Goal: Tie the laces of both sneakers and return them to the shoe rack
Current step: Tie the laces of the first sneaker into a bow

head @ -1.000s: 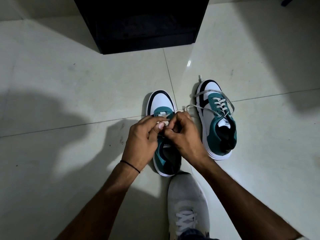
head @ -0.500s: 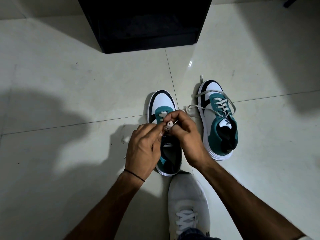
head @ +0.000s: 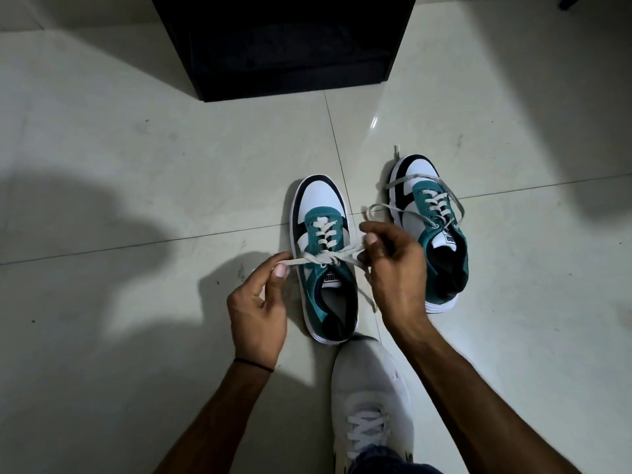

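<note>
Two teal, white and black sneakers stand on the pale tiled floor. The left sneaker (head: 323, 234) is between my hands, and its grey-white lace (head: 325, 258) is pulled out sideways over the tongue with a knot in the middle. My left hand (head: 260, 302) pinches the lace's left end beside the shoe. My right hand (head: 393, 265) grips the lace's right part, and a loose tail hangs below it. The right sneaker (head: 432, 217) stands just right of my right hand, with its lace (head: 424, 203) lying loose across it.
A black shoe rack (head: 284, 46) stands on the floor at the top, ahead of the sneakers. My own foot in a grey-white shoe (head: 371, 395) rests just behind the left sneaker. Dark shadows fall across the floor at left and right.
My hands were close together over the left sneaker's tongue; now they have drawn apart sideways, stretching the lace out tight. The sneakers have not moved.
</note>
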